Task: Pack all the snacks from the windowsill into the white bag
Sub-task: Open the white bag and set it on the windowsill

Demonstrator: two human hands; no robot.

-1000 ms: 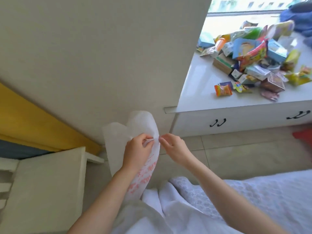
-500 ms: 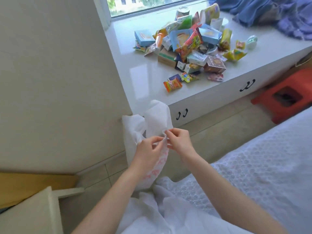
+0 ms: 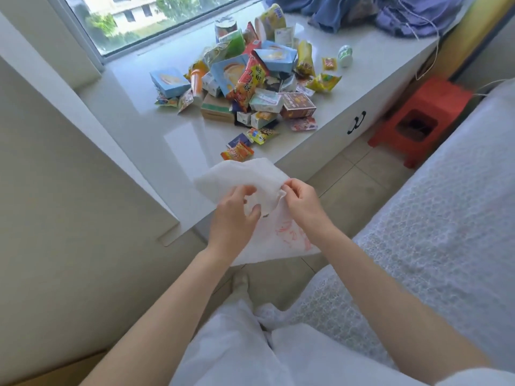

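Note:
A white bag (image 3: 250,176) with red print hangs in front of me, just off the near edge of the white windowsill (image 3: 156,135). My left hand (image 3: 232,215) grips its left side and my right hand (image 3: 302,203) pinches its right edge, so the mouth is slightly parted. A heap of snacks (image 3: 250,79) lies on the windowsill beyond the bag: blue boxes, a brown box, orange and yellow packets, cups. A small orange packet (image 3: 237,152) and a yellow-wrapped one (image 3: 262,134) lie nearest the bag.
A window (image 3: 139,20) runs behind the windowsill. Blue clothes (image 3: 376,12) are piled at its far right end. A red plastic stool (image 3: 420,118) stands on the tiled floor beside a bed with a white cover (image 3: 446,204). A beige wall (image 3: 55,218) is on my left.
The view has swung right and closer to the windowsill. The bag has gone from hanging flat to bunched, with its mouth pulled slightly apart between my hands.

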